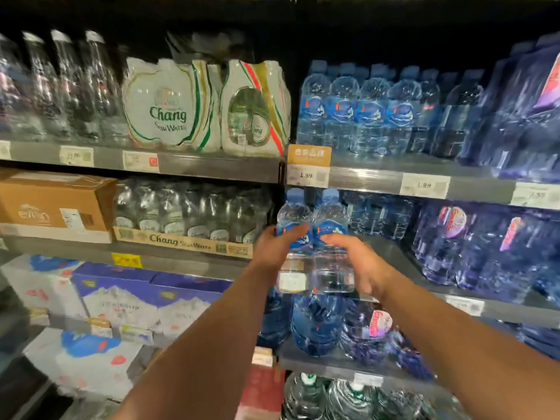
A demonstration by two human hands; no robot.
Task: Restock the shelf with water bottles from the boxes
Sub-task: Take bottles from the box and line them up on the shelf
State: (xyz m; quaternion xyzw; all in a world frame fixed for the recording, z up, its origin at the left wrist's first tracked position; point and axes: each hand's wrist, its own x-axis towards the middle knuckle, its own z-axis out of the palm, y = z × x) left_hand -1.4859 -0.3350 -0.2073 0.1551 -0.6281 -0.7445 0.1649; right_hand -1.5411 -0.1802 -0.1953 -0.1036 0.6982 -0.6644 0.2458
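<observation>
- Bottles [328, 216] upright, side by side, touching (blue caps), in front of middle shelf [391, 256].
- Left hand [274, 248] wrapped round left bottle [293, 213].
- Right hand [356, 262] wrapped round right bottle [331, 268].

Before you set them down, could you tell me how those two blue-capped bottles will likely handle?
The two bottles look full, so probably heavy for their size. Tall and narrow, they may tip if nudged. Clear plastic likely flexes under the fingers.
</observation>
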